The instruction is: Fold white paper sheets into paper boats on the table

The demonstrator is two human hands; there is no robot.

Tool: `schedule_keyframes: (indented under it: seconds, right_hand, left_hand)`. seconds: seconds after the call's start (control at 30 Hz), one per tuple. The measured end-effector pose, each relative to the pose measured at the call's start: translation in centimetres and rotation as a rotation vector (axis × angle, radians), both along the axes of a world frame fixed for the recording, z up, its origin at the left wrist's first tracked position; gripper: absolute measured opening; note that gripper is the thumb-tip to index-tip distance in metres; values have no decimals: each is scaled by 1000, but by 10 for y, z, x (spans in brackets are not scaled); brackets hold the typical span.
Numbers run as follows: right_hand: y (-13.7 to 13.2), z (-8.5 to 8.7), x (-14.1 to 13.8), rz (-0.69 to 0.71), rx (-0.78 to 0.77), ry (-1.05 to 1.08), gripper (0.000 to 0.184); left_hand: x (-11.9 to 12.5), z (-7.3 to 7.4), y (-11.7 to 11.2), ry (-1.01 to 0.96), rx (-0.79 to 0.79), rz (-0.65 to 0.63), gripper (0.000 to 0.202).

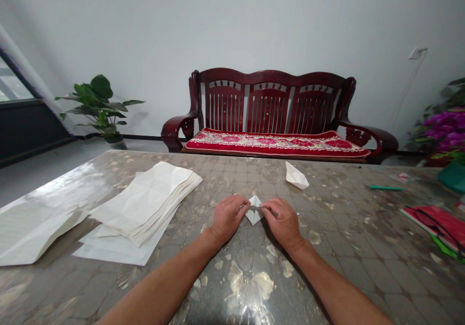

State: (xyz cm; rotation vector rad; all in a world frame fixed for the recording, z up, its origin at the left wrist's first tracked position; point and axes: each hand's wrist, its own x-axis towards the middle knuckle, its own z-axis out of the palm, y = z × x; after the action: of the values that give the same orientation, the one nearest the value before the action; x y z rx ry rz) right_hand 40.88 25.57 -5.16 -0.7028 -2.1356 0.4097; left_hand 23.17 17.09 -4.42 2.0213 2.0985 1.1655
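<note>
My left hand (228, 218) and my right hand (283, 223) meet at the middle of the table, with their fingertips pinching a small folded piece of white paper (254, 214) from either side. Part of the paper is hidden behind my fingers. Beyond my right hand, a white folded paper boat shape (296, 176) lies apart on the table. To the left of my hands is a thick stack of creased white paper (145, 201), resting on looser white sheets (36, 228).
The table has a glossy, mottled grey cover (334, 218). A green pen (386, 188) and a red and green booklet (434, 228) lie to the right. Beyond the table stand a dark red wooden bench (272, 97) with a red cushion, a potted plant (96, 107), and purple flowers (443, 131).
</note>
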Motion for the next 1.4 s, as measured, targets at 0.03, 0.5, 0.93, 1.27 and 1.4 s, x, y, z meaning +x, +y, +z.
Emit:
schedule_keyframes:
  seconds: [0.03,0.5,0.93,1.27,1.4]
  right_hand:
    - [1,0,0,-17,-26,36,13]
    - [11,-4,-5,-58,-728,605,32]
    - [15,-9,-9,-98,-866,667,38]
    - [15,-4,-8,-181,-838,583,27]
    - [15,-5,-8,-175,-821,561,25]
  left_hand:
    - [-1,0,0,-25,18,19,14]
    - [-16,-7,11,-570,160,255,18]
    - [-6,-5,18,-1195,32,45,23]
    - [-7,-6,20,-1227,14,5,45]
    - [-6,-4,18,-1206,-52,-82,54]
